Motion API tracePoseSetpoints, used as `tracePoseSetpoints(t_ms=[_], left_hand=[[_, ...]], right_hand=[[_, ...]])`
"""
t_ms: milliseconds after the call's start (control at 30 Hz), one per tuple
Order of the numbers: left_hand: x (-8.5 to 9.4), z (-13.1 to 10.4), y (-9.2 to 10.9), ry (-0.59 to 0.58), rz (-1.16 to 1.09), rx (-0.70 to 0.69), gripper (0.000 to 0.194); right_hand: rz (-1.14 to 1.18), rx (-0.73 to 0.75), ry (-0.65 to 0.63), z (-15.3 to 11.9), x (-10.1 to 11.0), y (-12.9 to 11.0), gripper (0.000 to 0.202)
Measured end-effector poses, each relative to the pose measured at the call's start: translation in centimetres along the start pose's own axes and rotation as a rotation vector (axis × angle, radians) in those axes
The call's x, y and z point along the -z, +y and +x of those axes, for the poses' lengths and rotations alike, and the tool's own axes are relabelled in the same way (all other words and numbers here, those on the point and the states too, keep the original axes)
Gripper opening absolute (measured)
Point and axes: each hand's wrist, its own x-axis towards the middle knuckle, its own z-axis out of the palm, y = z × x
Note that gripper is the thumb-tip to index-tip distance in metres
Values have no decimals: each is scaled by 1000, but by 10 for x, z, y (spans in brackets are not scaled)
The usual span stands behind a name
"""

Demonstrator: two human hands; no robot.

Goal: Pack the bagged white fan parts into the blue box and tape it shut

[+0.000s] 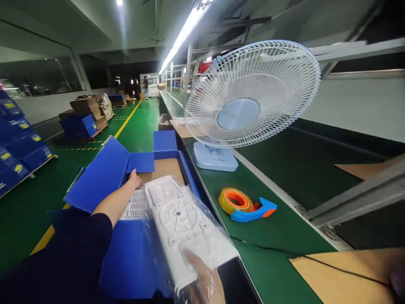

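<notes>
An open blue carton (186, 173) lies in front of me, with brown cardboard (167, 169) inside. My left hand (135, 179) reaches over it, fingers apart, at the lower edge of a small blue flap (141, 162). Below that hand is a white slotted plastic part (136, 203). My right hand (204, 270) grips the near end of a white plastic fan base (179, 215), its thumb on top. Clear plastic film wraps this base, which is tilted over the carton's right side. The film and the base partly hide the right fingers.
An assembled desk fan (238, 114) stands on the green bench (215, 181) to the right. Nearer are a tape dispenser (249, 207), a black cable (268, 247) and a cardboard sheet (348, 270). Stacked blue boxes (19, 143) stand left; a person (146, 86) is far off.
</notes>
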Motion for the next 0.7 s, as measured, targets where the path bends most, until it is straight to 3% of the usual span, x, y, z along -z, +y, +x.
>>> tracePoseSetpoints(t_ms=[167,333,400,567,700], left_hand=[[-14,26,24,-33,16,-106,46],[-7,37,54,-51,123,-376,32],[-1,37,67,-79,204,-503,45],[12,30,91,-122,565,-734,107],[23,24,92,-116,845,-772,121]], right_hand=[[181,-41,-63,45,-46,-36,108],[229,-87,-80,91,-70,-58,98],[206,-132,-135,111,-78,-59,83],[178,-265,-254,166,-104,-48,47],[160,-271,-279,199,-117,-40,29]])
